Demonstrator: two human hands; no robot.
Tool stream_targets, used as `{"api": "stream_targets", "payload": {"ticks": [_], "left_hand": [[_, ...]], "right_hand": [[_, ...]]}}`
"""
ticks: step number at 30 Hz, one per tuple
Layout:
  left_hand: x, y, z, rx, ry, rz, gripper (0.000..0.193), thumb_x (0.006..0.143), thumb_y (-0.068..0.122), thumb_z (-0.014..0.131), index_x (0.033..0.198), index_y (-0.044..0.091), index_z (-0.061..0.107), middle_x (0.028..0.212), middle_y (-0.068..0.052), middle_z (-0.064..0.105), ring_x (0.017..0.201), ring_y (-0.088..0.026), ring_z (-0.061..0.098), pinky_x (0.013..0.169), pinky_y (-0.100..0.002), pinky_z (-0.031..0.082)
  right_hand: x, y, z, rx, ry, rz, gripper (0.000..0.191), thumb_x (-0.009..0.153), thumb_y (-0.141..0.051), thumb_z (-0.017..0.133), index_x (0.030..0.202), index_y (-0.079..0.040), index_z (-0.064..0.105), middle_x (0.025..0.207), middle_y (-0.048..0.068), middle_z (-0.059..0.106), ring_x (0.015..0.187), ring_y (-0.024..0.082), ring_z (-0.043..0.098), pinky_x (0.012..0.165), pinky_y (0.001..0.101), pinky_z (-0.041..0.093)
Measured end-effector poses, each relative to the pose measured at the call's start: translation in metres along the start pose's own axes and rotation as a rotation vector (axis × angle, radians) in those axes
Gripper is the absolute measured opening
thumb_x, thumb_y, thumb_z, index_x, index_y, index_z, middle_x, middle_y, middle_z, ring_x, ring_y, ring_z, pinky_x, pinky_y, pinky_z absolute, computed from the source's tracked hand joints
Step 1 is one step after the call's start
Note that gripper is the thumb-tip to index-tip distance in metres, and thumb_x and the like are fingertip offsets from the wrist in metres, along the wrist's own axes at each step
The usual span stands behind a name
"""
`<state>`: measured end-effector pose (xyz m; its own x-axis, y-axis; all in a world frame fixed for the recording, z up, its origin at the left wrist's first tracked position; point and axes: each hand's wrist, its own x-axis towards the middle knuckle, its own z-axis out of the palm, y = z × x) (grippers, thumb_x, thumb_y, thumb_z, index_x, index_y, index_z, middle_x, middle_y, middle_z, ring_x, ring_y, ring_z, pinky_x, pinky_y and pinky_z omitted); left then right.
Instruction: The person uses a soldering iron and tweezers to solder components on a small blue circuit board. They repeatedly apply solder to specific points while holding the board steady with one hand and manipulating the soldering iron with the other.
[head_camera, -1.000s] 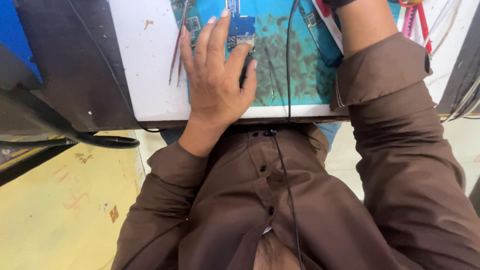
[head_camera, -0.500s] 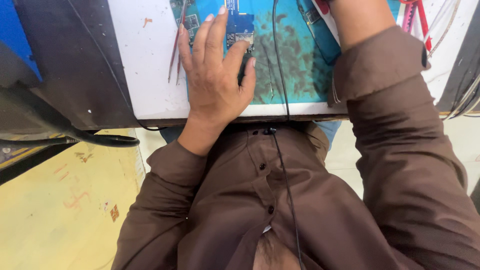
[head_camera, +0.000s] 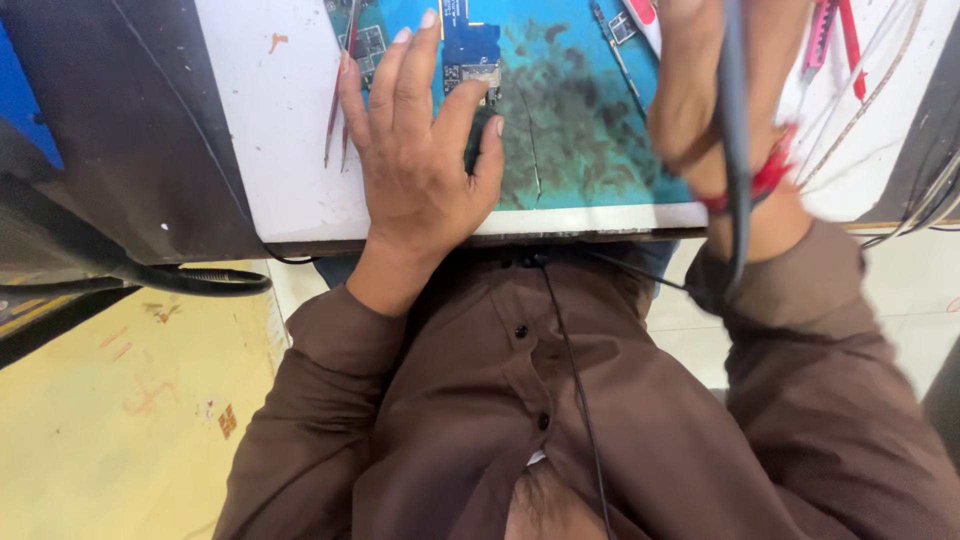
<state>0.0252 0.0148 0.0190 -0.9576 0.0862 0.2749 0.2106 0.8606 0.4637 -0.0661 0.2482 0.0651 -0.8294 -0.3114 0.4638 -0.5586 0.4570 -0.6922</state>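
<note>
The left hand (head_camera: 420, 160) lay flat and spread on the teal work mat (head_camera: 590, 150), fingers pointing away from the body, its fingertips pressing down on a small blue circuit board (head_camera: 470, 45) at the far edge of the view. The board's long axis ran away from the person, directly ahead of that hand, so the left was much the nearer. Thin tweezers (head_camera: 340, 90) lay just left of the fingers on the white bench (head_camera: 270, 150), parallel to them. The right hand (head_camera: 700, 90) hovered blurred over the mat's right side, well apart from the board; a grey cable (head_camera: 735, 150) crossed in front of it, but whether its fingers gripped anything I could not tell. Red-handled tools (head_camera: 840, 40) and loose wires (head_camera: 900, 90) lay further right
</note>
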Motion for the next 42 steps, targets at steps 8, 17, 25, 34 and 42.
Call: {"api": "stream_targets", "payload": {"ticks": [8, 17, 25, 34, 42], "left_hand": [[-0.003, -0.002, -0.001, 0.018, -0.049, -0.008, 0.029, 0.102, 0.025, 0.073, 0.128, 0.013, 0.070, 0.163, -0.017, 0.038, 0.152, -0.034, 0.036, 0.131, -0.060, 0.015], [-0.004, 0.001, -0.002, 0.035, -0.055, -0.022, 0.028, 0.102, 0.024, 0.072, 0.128, 0.015, 0.073, 0.163, -0.018, 0.039, 0.152, -0.034, 0.036, 0.131, -0.058, 0.015], [-0.006, 0.001, -0.003, 0.053, -0.059, -0.014, 0.025, 0.102, 0.025, 0.071, 0.126, 0.015, 0.075, 0.163, -0.018, 0.040, 0.152, -0.033, 0.035, 0.131, -0.057, 0.015], [-0.007, 0.001, -0.001, 0.063, -0.053, -0.023, 0.022, 0.103, 0.026, 0.071, 0.123, 0.017, 0.076, 0.163, -0.018, 0.040, 0.152, -0.033, 0.035, 0.131, -0.058, 0.015], [-0.008, 0.002, -0.001, 0.068, -0.051, -0.023, 0.023, 0.103, 0.026, 0.071, 0.124, 0.017, 0.076, 0.162, -0.019, 0.042, 0.152, -0.033, 0.035, 0.131, -0.058, 0.014]], "right_hand": [[-0.064, -0.032, 0.037, 0.443, -0.009, 0.529, 0.015, 0.106, 0.001, 0.074, 0.118, 0.002, 0.065, 0.087, 0.002, 0.064, 0.072, 0.003, 0.053, 0.064, 0.0185, 0.041], [-0.071, -0.027, 0.048, 0.404, -0.072, 0.460, 0.016, 0.100, 0.002, 0.079, 0.107, 0.001, 0.065, 0.085, 0.006, 0.071, 0.072, 0.005, 0.062, 0.064, 0.0201, 0.049], [-0.067, -0.029, 0.048, 0.293, -0.101, 0.415, 0.015, 0.097, -0.001, 0.081, 0.104, 0.001, 0.068, 0.090, 0.007, 0.074, 0.071, 0.007, 0.068, 0.063, 0.0208, 0.051], [-0.065, -0.029, 0.048, 0.253, -0.106, 0.373, 0.016, 0.095, -0.002, 0.083, 0.102, 0.001, 0.069, 0.090, 0.008, 0.074, 0.072, 0.009, 0.068, 0.062, 0.0213, 0.051], [-0.066, -0.030, 0.047, 0.267, -0.112, 0.379, 0.016, 0.095, -0.002, 0.083, 0.103, 0.001, 0.070, 0.088, 0.008, 0.073, 0.067, 0.008, 0.067, 0.059, 0.0207, 0.049]]}}
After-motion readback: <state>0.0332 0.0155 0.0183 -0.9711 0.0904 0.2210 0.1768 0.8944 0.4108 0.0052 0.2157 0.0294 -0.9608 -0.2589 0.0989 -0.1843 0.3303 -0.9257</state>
